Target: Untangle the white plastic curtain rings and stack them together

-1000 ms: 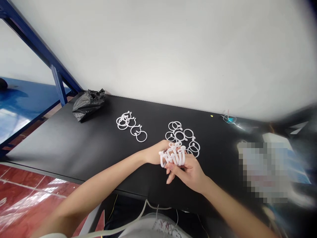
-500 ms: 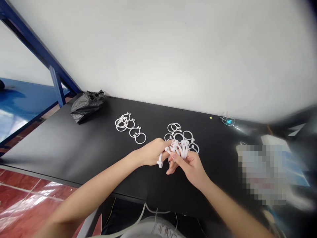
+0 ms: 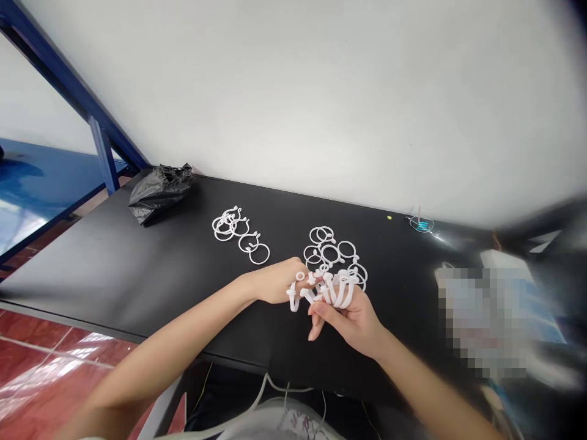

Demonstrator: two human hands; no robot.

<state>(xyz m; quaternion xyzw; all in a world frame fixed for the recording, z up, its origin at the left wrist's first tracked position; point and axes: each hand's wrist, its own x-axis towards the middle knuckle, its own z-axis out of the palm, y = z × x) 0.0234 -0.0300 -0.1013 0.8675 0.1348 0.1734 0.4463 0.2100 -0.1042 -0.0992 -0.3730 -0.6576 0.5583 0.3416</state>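
Several white plastic curtain rings (image 3: 340,292), each with a small eyelet, are bunched over the fingers of my right hand (image 3: 360,324), its thumb pressed against them. My left hand (image 3: 279,280) meets this bunch from the left, fingers curled in among the rings and partly hidden by them. A separate white ring (image 3: 293,297) hangs at the left hand's fingers. Just behind both hands, a loose group of white rings (image 3: 330,253) lies on the black table (image 3: 183,281). Farther left lies a second group of rings (image 3: 224,227), some overlapping.
A crumpled black plastic bag (image 3: 160,192) sits at the table's back left, near a blue metal frame (image 3: 103,150). A pale wall (image 3: 298,110) rises behind. To the right are a blurred package (image 3: 486,324) and a clear item with blue marking (image 3: 422,224). Cables (image 3: 263,397) hang below the front edge.
The bunched rings have fanned apart and shifted slightly right and down with my right hand. A small gap has opened between the hands. The rings on the table stay put.
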